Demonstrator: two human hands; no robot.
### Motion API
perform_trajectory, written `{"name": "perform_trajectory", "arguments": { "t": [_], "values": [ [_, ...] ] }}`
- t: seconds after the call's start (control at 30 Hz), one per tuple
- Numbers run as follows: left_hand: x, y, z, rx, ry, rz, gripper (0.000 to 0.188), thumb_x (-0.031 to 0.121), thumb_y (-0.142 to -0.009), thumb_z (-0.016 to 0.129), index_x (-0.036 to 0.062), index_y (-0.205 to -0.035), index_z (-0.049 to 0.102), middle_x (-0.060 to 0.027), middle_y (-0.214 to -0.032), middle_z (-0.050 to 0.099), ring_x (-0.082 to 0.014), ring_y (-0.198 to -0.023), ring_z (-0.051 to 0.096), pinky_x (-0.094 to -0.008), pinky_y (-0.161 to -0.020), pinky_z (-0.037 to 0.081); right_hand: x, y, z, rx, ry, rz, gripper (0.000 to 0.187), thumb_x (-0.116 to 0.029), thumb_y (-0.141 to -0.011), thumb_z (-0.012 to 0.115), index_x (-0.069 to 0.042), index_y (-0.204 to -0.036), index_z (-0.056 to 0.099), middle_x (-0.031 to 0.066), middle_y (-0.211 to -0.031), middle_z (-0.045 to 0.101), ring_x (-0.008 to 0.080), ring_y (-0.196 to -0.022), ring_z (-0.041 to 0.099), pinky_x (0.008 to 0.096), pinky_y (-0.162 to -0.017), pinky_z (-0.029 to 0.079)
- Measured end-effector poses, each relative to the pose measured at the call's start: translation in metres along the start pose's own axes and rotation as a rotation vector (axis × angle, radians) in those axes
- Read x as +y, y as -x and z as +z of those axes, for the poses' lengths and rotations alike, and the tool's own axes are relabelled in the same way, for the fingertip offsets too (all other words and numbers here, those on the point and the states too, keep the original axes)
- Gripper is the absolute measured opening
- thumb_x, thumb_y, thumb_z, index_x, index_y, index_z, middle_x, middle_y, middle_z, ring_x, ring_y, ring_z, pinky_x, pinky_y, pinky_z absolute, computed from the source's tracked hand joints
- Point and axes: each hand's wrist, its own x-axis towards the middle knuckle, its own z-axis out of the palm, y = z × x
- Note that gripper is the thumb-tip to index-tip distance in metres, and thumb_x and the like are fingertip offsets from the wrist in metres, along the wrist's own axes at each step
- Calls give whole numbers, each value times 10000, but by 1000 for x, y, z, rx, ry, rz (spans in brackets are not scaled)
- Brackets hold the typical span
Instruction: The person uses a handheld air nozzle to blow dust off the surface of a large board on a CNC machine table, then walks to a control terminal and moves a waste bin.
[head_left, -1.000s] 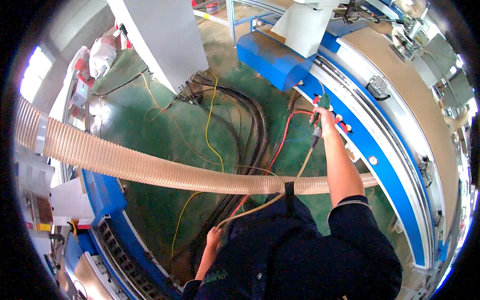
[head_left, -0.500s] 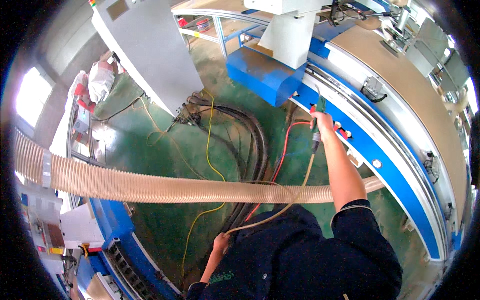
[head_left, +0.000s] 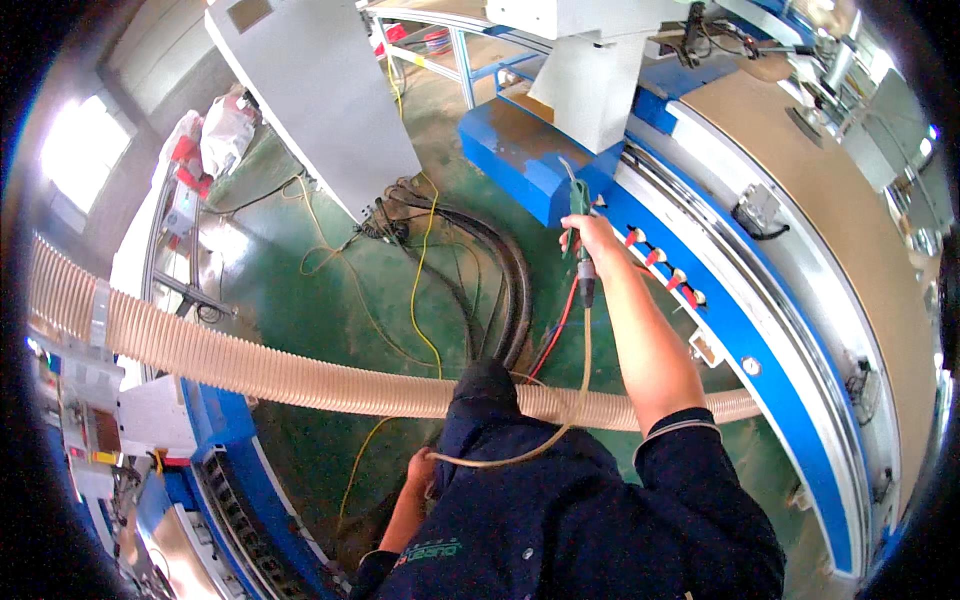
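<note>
Green air gun (head_left: 581, 194) held at arm's length, hose gathered low

The gun, apparently a blow gun, sits just above and right of the frame's centre, its bent nozzle pointing up in front of the blue housing (head_left: 512, 150). The right hand (head_left: 592, 236) has its fingers wrapped round the handle; whether one presses a trigger I cannot tell. From the gun a thin tan hose (head_left: 588, 350) drops across the ribbed duct (head_left: 280, 377) and curves to the left hand (head_left: 420, 468), lower centre, whose fingers are closed on it.

Good handling, I'd judge, means a firm wrist, the nozzle turned from the body, and enough slack that the hose neither tugs nor snags on the duct.

The floor (head_left: 350, 312) is green and scuffed, with black cables (head_left: 516, 290) and a yellow cable (head_left: 420, 285) running down its middle. A blue-sided machine (head_left: 798, 445) curves down the right; a grey cabinet (head_left: 310, 100) leans upper left, near a bright window (head_left: 85, 155).
</note>
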Motion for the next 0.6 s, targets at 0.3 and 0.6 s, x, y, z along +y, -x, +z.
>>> {"name": "perform_trajectory", "arguments": {
  "t": [0.3,0.6],
  "values": [
    [65,-17,-28,102,287,7,266,251,-863,577,-7,-885,635,-64,-680,590,-163,-626,540,-316,-572,427,19,-43,-8,92,-43,109,178,-209,-767,604,-37,-811,594,105,-647,630,193,-529,590,310,-479,431],
    [193,-124,-59,-4,393,281,206,215,-876,566,11,-868,600,7,-637,486,-96,-613,463,-258,-541,365,-40,-150,-12,505,-26,-91,156,-149,-732,600,2,-742,562,123,-591,574,203,-463,537,341,-453,438]
  ]
}}
